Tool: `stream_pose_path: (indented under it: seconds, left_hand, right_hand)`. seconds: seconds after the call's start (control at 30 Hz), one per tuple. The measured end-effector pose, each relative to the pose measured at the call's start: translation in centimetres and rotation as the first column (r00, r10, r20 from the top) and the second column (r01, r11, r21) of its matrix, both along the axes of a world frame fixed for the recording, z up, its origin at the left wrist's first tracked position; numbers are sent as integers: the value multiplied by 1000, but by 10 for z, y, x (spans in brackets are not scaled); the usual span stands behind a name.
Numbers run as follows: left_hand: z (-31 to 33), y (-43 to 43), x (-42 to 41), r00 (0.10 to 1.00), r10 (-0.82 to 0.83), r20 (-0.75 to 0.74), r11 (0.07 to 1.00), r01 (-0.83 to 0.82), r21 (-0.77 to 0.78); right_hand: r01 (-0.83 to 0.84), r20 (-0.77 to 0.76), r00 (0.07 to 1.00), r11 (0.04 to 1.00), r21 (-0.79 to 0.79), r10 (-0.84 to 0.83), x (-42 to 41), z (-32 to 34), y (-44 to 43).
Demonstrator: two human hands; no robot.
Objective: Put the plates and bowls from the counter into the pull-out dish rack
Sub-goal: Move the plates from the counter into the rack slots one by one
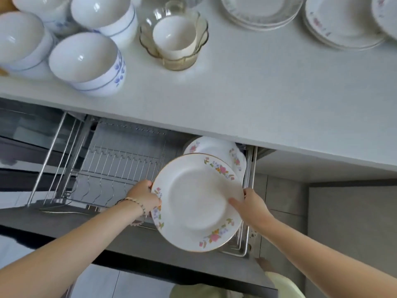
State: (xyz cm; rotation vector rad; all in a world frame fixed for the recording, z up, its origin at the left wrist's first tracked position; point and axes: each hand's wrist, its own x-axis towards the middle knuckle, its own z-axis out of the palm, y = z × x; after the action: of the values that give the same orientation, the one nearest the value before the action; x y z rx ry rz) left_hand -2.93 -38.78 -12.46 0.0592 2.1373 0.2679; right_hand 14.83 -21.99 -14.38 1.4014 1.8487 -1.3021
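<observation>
A white plate with a flowered, gold-edged rim (pixel 198 201) is held over the right end of the pull-out wire dish rack (pixel 120 164). My left hand (pixel 144 195) grips its left rim and my right hand (pixel 252 204) grips its right rim, thumb on the face. Behind it, another flowered plate (pixel 214 146) stands in the rack under the counter edge. On the white counter (pixel 236 93) sit stacks of white bowls with blue patterns (pixel 86 61) at the left and stacks of plates (pixel 341 22) at the back right.
A glass bowl holding a white cup (pixel 175 39) stands mid-counter. A second plate stack (pixel 260 9) lies behind it to the right. The rack's left slots hold nothing. Below the open drawer are grey floor tiles and my foot in a pale slipper (pixel 281 280).
</observation>
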Motion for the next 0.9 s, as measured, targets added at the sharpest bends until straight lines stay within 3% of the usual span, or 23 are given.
stream_pose_path:
  seconds: [0.27, 0.6, 0.9]
  left_hand:
    - [-111, 47, -19, 998, -28, -54, 999, 25, -42]
    - [-160, 99, -33, 989, -39, -141, 998, 33, -49]
    - [-172, 99, -18, 988, 90, -127, 994, -82, 71]
  right_hand:
    - [7, 148, 988, 986, 165, -32, -31, -90, 10]
    - [12, 261, 960, 951, 308, -97, -71, -141, 29]
    - [150, 158, 966, 944, 295, -203, -68, -147, 23]
